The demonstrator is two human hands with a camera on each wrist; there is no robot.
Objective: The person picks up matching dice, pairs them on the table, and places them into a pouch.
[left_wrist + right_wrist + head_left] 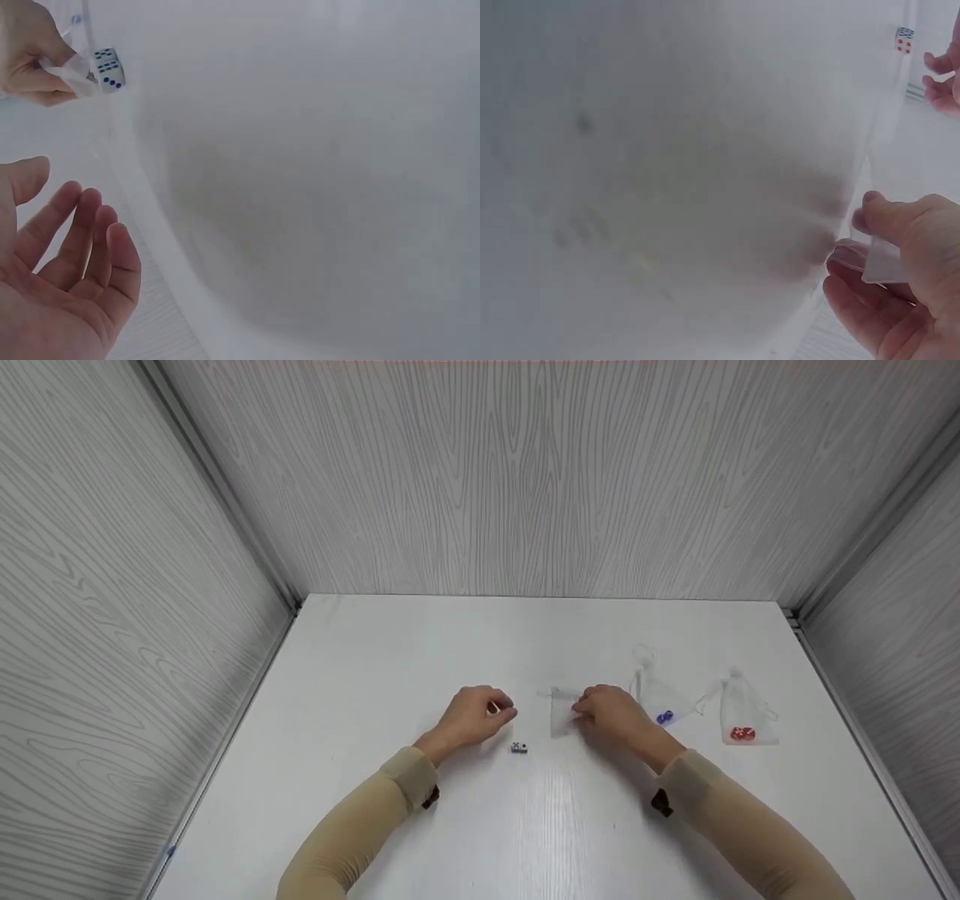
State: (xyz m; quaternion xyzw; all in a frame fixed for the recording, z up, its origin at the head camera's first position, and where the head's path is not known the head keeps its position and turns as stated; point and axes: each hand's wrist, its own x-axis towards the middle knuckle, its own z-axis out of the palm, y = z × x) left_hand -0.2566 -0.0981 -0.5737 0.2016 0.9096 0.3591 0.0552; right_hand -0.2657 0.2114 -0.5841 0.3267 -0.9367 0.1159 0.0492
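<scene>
My left hand hovers over the white table, its fingers loosely bent and nothing in them. Just below and right of it sit white dice with dark pips, close together; they also show at the upper left of the left wrist view. A small sheer white drawstring bag lies to the right of the dice. My right hand pinches this bag by its right part, the thin fabric between thumb and fingers. The fingers cover part of the bag.
Right of my right hand lies a sheer bag with blue dice in it. Farther right is another sheer bag with red dice at its bottom. Wood-grain panels border the table at the back and sides.
</scene>
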